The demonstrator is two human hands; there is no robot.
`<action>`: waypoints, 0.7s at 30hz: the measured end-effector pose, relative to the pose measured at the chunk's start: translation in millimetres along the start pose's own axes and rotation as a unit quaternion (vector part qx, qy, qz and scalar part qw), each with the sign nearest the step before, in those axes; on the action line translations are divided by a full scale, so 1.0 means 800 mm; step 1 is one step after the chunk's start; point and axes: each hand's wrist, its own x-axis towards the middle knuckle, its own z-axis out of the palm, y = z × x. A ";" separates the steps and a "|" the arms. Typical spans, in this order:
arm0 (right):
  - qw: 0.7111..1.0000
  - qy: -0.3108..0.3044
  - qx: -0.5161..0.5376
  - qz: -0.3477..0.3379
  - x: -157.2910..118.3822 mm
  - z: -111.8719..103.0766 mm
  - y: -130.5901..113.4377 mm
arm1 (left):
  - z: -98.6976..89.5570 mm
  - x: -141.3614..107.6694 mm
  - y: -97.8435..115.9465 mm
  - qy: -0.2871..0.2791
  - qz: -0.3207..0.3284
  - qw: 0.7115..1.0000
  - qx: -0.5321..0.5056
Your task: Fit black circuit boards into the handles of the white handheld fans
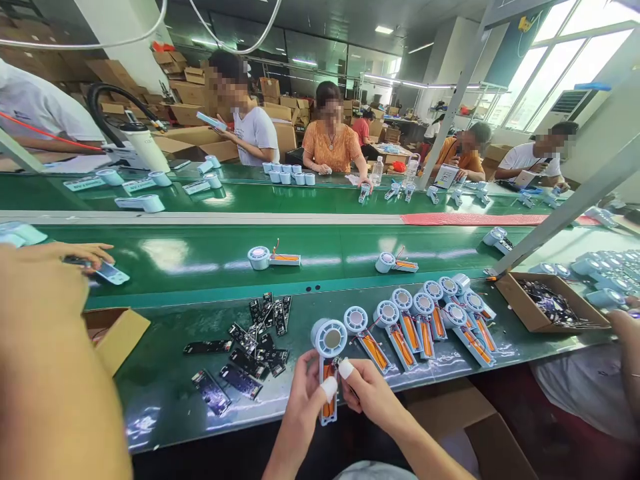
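My left hand (306,395) is closed around the handle of a light-blue handheld fan (330,339), held upright at the bench's front edge. Its handle is open at the front, with an orange battery showing inside. My right hand (373,393) pinches a small dark part (338,362) at the top of that handle; its exact kind is hard to see. Both thumbs wear white finger covers. Left of my hands lies a loose pile of black circuit boards (245,361). To the right, several similar open fans (400,313) with orange batteries and red wires lie in a cluster.
Beyond the bench runs a green conveyor belt (340,243) carrying two open fans. A cardboard box (550,320) of dark parts stands right, another box (120,340) left. A co-worker's arm (50,347) reaches in at left. A slanted metal post (565,207) rises at right. Co-workers sit opposite.
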 end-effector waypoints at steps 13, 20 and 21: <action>0.967 0.116 -0.184 -0.128 -0.038 0.010 0.005 | 0.012 0.002 0.010 0.087 0.036 0.978 0.185; 0.939 0.191 -0.221 -0.183 -0.037 0.018 0.024 | 0.013 0.006 0.010 0.082 0.023 0.982 0.170; 0.933 0.201 -0.227 -0.193 -0.036 0.019 0.026 | 0.014 0.007 0.010 0.090 0.030 0.980 0.176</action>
